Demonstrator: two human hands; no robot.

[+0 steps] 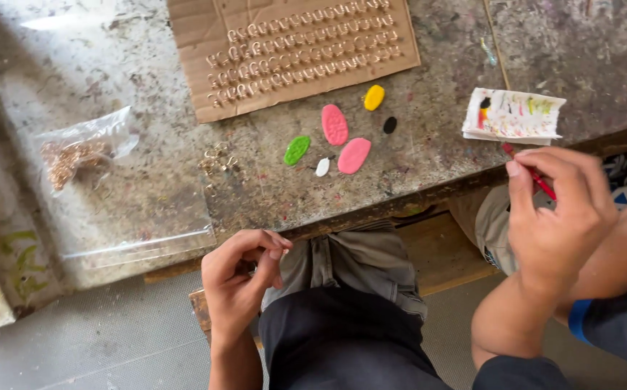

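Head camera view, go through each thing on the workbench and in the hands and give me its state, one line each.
left hand: fingers pinched together, whatever they hold is hidden
right hand: closed on a red stick
cardboard sheet: flat, rows of metal loops stuck in it
plastic bag: lying down, gold bits inside
paint blobs: pink, green, yellow, black, white, apart on the bench
white rag: folded, paint-stained

The curled left hand (245, 278) hides whatever its fingertips pinch; the thin red stick (530, 172) vanishes inside the right hand (559, 217); the brown corrugated cardboard sheet (198, 29) runs off the top edge; the clear plastic bag's (82, 148) small gold pieces blur together
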